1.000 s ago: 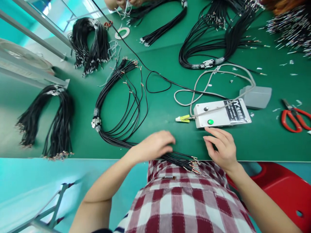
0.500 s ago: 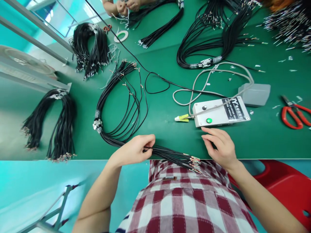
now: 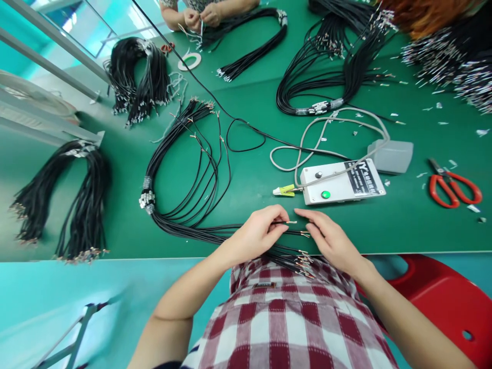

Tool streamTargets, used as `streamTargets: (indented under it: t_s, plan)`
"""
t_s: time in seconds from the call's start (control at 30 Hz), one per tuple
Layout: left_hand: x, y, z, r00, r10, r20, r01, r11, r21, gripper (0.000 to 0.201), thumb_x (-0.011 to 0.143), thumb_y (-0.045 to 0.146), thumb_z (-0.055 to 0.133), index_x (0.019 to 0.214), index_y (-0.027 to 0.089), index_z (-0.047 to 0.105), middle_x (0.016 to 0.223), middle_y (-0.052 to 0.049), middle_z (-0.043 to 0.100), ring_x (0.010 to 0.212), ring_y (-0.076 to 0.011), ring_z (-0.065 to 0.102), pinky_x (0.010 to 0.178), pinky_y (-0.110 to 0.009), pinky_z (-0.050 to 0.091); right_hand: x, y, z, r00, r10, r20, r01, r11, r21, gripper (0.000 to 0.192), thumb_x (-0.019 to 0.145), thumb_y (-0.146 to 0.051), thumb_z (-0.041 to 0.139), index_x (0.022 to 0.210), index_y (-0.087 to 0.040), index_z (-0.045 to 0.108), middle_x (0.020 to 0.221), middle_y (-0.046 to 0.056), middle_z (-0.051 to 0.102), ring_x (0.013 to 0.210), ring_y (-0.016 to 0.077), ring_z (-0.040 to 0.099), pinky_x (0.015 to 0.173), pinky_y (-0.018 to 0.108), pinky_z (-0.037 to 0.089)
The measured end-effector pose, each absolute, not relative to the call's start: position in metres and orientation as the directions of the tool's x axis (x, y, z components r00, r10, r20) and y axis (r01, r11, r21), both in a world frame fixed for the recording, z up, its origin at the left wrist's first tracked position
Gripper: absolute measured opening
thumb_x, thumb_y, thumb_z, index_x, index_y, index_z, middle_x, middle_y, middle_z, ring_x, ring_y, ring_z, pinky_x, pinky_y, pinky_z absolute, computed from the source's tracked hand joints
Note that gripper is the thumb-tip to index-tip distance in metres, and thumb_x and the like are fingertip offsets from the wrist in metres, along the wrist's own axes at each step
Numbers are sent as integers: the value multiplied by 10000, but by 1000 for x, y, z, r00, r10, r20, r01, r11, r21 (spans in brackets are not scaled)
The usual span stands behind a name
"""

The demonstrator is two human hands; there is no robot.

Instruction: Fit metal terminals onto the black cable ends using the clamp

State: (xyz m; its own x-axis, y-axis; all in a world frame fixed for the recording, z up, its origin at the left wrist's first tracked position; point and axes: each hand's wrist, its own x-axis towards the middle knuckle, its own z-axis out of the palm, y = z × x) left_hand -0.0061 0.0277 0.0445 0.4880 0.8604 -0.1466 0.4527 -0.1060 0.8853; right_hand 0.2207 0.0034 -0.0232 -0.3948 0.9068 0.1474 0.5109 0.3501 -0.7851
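My left hand [image 3: 263,233] pinches a black cable [image 3: 282,222] close to its stripped end, which sticks out past the fingertips to the right. That cable runs from a looped bundle of black cables [image 3: 154,159], bound with clear tape around silvery connectors. Under the left hand, more cable ends [image 3: 303,261] with bare, coloured wires hang over the table edge at the checked apron. Just right of the pinched end, my right hand [image 3: 334,241] is held with thumb and forefinger apart. Another cable end [image 3: 305,233] reaches close to its thumb; whether they touch I cannot tell.
Behind my hands lie a white box [image 3: 334,179] with a green button and a yellow-tipped lead [image 3: 284,190]. Red-handled cutters [image 3: 453,184] lie to the right. Other cable bundles [image 3: 77,169] surround the green table [image 3: 246,179]. Across it, a co-worker's hands [image 3: 202,16] handle white strands.
My left hand has moved right along the cables and now pinches one near its end. My right hand has come left, close to the cable ends. The view has shifted slightly.
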Motion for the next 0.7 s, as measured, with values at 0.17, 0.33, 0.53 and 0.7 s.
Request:
streamTargets:
  t_s: [0.17,0.33,0.53,0.7]
  plan:
    - [-8,28,33,382,920,-89,415,-85,906,85,920,218,597,901,186,673,873,-34,708,810,-160,642,763,-258,491,212,-9,2,-756,653,-50,343,329,-880,240,980,-250,542,1159,-300,693,1056,14,770,935,176,721,860,325,577]
    - [-8,26,27,321,943,-85,380,-45,924,139,926,259,598,938,189,718,919,-62,735,819,-176,661,741,-266,509,201,9,3,-429,890,-156,241,-53,-969,178,936,-370,608,964,-229,712,881,42,766,763,184,705,698,311,558]
    - [-9,21,22,288,949,-125,332,23,943,145,930,280,589,907,176,688,844,-53,701,757,-157,635,699,-253,506,178,29,3,-294,926,-237,-205,-303,-931,270,860,-466,697,962,-217,670,778,17,692,604,127,595,553,268,450]
    - [-6,18,20,211,951,-225,164,193,967,144,917,292,607,865,159,626,666,8,613,510,-85,548,500,-195,440,159,18,-5,-289,896,-337,-374,-430,-822,275,768,-426,800,850,-221,637,664,-46,563,553,93,477,523,246,367]
